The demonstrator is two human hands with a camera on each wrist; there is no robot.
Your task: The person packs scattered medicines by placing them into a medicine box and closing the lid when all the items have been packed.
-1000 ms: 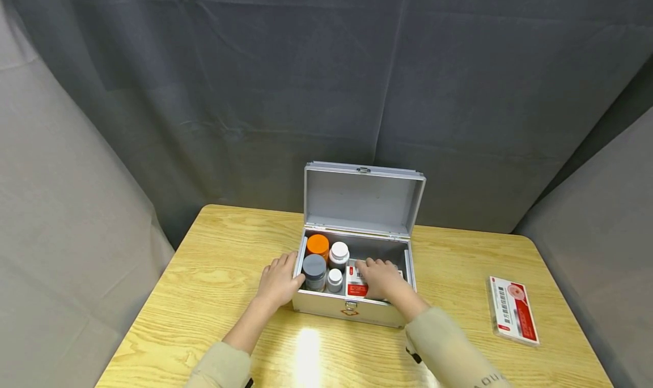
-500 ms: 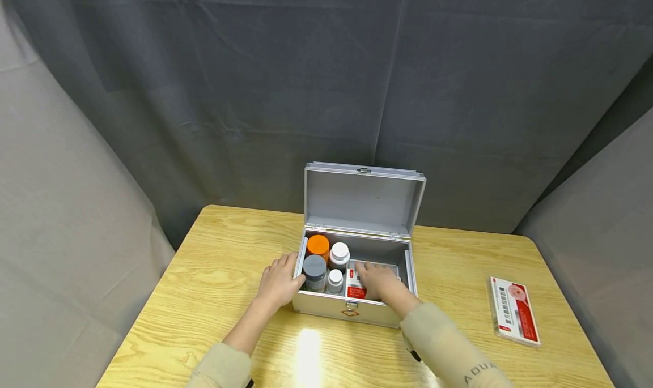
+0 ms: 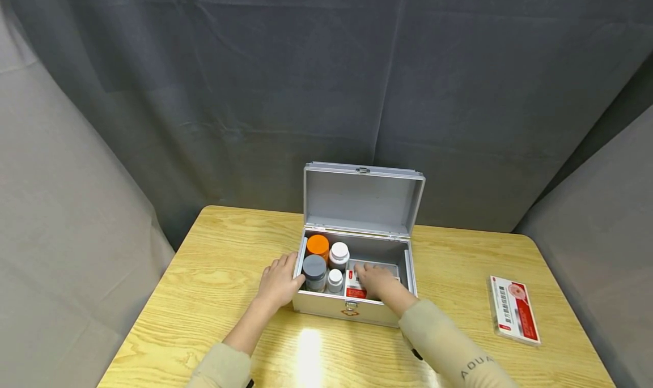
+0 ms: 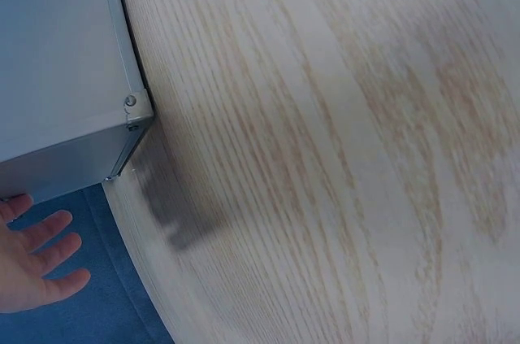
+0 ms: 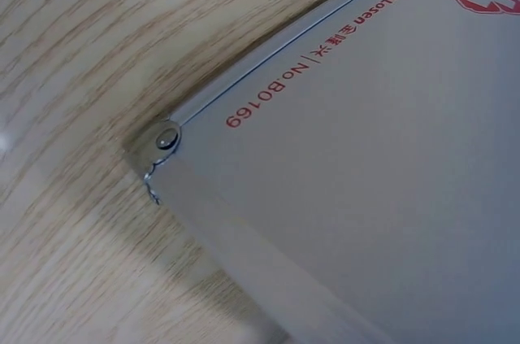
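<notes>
A silver medicine case (image 3: 326, 306) stands on the table with its lid raised. My left hand (image 3: 277, 280) rests against its left side, the thumb over the rim. In the left wrist view the fingers (image 4: 57, 250) are spread and nearly straight beside the case's end wall. My right hand (image 3: 376, 280) reaches inside, holding a red and white medicine box (image 3: 355, 292) in the right half; the hand covers most of it. To its left stand an orange-capped bottle (image 3: 318, 244), a grey-capped bottle (image 3: 314, 267) and two white bottles (image 3: 339, 253). The right wrist view shows only the case front and table.
Another red and white medicine box (image 3: 514, 310) lies flat at the right of the wooden table (image 3: 224, 246). The open lid (image 3: 364, 198) stands up behind the compartment. A dark curtain (image 3: 265, 93) hangs behind the table, with light cloth at both sides.
My right hand and the medicine box under it have shifted slightly down and left toward the case's front wall. The left hand has stayed in place.
</notes>
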